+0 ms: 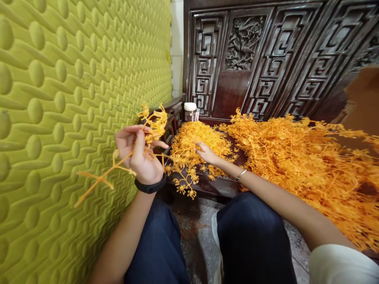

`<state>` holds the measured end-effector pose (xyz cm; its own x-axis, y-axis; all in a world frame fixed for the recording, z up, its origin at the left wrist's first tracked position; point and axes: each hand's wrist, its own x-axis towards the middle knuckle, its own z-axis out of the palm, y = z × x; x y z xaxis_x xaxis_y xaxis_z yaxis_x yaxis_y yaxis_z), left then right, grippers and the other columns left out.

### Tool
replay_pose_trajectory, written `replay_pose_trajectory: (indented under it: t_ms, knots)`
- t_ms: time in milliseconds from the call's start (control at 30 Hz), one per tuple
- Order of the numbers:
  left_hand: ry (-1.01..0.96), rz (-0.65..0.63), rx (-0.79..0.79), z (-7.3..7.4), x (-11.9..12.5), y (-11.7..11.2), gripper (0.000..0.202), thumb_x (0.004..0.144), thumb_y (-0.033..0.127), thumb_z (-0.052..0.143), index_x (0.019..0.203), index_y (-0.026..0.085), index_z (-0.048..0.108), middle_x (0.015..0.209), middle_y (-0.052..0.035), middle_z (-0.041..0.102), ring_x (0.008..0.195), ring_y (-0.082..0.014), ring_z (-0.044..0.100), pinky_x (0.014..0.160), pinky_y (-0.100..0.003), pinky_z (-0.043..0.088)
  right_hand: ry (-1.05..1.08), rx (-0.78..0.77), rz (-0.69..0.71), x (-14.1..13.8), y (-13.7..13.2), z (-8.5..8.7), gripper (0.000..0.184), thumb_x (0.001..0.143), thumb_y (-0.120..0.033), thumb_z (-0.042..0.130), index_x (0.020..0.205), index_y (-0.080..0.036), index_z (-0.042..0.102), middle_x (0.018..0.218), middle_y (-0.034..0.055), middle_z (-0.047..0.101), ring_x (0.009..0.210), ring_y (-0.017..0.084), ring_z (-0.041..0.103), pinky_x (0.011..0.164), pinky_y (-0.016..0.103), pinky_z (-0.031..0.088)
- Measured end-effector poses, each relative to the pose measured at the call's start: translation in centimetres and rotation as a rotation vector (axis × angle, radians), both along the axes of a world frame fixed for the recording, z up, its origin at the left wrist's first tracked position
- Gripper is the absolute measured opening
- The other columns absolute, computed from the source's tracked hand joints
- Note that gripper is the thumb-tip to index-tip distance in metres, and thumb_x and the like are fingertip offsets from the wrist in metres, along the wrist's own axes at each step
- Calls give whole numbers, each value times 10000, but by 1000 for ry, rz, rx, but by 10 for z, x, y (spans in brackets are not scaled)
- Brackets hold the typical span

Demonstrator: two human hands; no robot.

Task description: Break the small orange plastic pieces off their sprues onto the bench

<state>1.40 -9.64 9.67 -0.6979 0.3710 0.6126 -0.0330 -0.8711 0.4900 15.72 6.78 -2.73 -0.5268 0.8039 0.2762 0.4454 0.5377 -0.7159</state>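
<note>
My left hand (pixel 143 161) is raised by the green wall, its thumb and fingers pinching an orange plastic flower branch (pixel 101 178). The branch's bare forked stem points down to the left, and clusters of small florets (pixel 158 122) stand above the fingers. More floret-tipped twigs hang to the right of the wrist. My right hand (pixel 206 153) reaches over a heap of small loose orange florets (pixel 204 134), its fingers apart and nothing visible between them. Whether its fingertips touch the heap, I cannot tell.
A large tangled pile of orange branches (pixel 296 157) covers the right of the dark wooden bench (pixel 204 182). Behind the loose heap stands a white-lidded jar (pixel 190 112). A carved wooden backrest (pixel 217 94), a torn cardboard piece (pixel 364 106) and the textured green wall (pixel 74 79) surround the seat.
</note>
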Motion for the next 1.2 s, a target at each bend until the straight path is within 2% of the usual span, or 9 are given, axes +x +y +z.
replay_pose_trajectory:
  t_ms: [167,467,600,733,867,900,967,1100,1200]
  knots:
    - [15,-81,-96,-3,-10,-3,68,771,163,548,784,231,551,734,17,514,488,-83,513,317,-205,391,199,-72,-92,14,5,6,329,868,-254,399,1135,-147,559,1168,139,590,1106,211,537,972,424,393]
    - [86,-36,-174,-13,-13,7,110,788,340,565,807,246,513,753,17,529,538,-81,510,367,-188,347,181,-108,166,-1,-33,31,200,777,-134,558,942,-173,664,1049,78,666,981,167,606,925,389,442]
    - [86,-36,-117,-7,-6,-2,12,812,255,532,814,253,544,757,17,542,538,-86,506,368,-200,364,87,-36,194,-1,-35,33,200,781,-121,547,939,-154,665,1045,95,660,987,182,595,925,412,431]
    - [60,-21,35,0,9,-15,157,796,105,500,782,231,592,736,8,547,578,-95,518,344,-200,379,33,-49,208,1,-33,32,159,735,-90,574,842,-139,682,945,92,683,905,203,620,866,415,458]
    - [216,-66,-10,-5,26,-27,106,773,126,550,774,222,595,719,3,571,610,-100,556,394,-192,418,16,-12,207,4,-37,38,152,696,-49,575,750,-157,669,844,47,676,861,203,612,855,400,456]
    - [288,-135,-50,-8,28,-30,73,767,152,568,762,221,594,704,2,578,602,-105,564,407,-198,429,19,3,201,5,-39,40,150,695,-50,577,739,-164,663,838,40,670,866,204,604,859,395,451]
    - [411,-399,-163,-12,31,-35,38,762,205,578,728,216,590,650,1,584,540,-112,557,403,-218,429,27,31,185,9,-41,44,147,705,-58,573,743,-173,658,853,38,663,880,206,589,869,389,439]
    - [581,-1163,-465,-10,31,-37,62,730,226,567,686,193,595,566,-10,583,384,-99,458,310,-220,320,32,113,91,15,-37,50,155,730,-55,543,742,-154,662,854,67,663,852,204,593,843,379,441]
    - [841,-1457,-677,-9,33,-31,59,705,204,576,674,162,602,555,-9,576,368,-70,408,314,-197,296,46,186,-1,22,-33,62,141,741,-70,543,752,-142,663,849,78,667,852,202,600,848,381,439]
